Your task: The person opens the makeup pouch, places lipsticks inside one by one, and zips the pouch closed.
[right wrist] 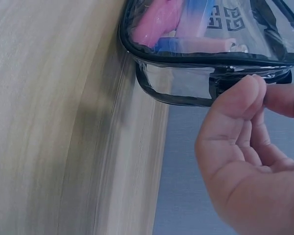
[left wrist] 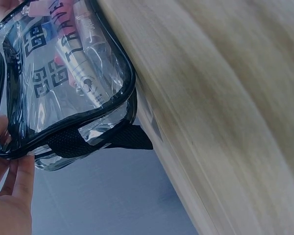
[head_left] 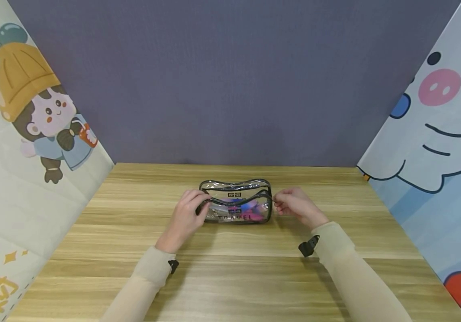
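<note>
A clear plastic toiletry bag point(head_left: 236, 216) with black piping and "TRAVEL" lettering stands upright on the wooden table. Pink, blue and white items, a tube point(left wrist: 81, 68) among them, show through its wall. At the bag's upper left corner, my left hand point(head_left: 186, 214) grips the black edge between thumb and fingers. My right hand point(head_left: 298, 206) is at the right end, thumb and index finger pinching at the zipper by the black trim point(right wrist: 223, 81). The fingertips hide the zipper pull itself. The bag's top panel dips in the middle.
The wooden table point(head_left: 230, 277) extends around the bag and toward me. A grey-purple panel point(head_left: 230, 80) rises behind it. Cartoon-printed sheets point(head_left: 45, 134) flank the table on both sides. Each wrist wears a small black device point(head_left: 308, 246).
</note>
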A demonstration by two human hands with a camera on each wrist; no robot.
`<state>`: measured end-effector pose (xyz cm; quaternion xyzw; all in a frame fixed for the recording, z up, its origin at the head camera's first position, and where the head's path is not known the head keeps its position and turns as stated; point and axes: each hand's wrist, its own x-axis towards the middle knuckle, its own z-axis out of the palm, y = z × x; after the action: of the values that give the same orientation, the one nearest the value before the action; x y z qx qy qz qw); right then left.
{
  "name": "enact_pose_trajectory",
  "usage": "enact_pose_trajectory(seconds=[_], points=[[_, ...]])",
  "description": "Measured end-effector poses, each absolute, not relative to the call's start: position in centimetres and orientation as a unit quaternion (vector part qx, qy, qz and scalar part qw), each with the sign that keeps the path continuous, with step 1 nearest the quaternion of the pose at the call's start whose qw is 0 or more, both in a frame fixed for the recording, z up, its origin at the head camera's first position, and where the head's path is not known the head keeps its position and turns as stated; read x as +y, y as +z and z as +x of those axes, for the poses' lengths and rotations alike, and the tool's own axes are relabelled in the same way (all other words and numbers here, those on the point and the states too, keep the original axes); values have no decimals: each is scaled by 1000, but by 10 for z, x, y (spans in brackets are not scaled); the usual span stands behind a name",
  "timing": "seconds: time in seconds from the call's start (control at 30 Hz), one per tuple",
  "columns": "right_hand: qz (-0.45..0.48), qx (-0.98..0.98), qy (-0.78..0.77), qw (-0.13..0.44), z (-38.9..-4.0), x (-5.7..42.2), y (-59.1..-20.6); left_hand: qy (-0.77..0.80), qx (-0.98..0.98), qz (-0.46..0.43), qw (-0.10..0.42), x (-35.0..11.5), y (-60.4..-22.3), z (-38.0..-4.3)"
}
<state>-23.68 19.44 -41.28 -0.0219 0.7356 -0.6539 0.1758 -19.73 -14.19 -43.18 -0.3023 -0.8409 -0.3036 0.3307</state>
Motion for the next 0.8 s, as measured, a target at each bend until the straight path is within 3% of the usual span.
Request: enact_pose_trajectory(seconds=[0.8], points=[[-20, 759, -632, 153, -233, 188, -386, -305, -847, -296, 319, -140, -429, -194]])
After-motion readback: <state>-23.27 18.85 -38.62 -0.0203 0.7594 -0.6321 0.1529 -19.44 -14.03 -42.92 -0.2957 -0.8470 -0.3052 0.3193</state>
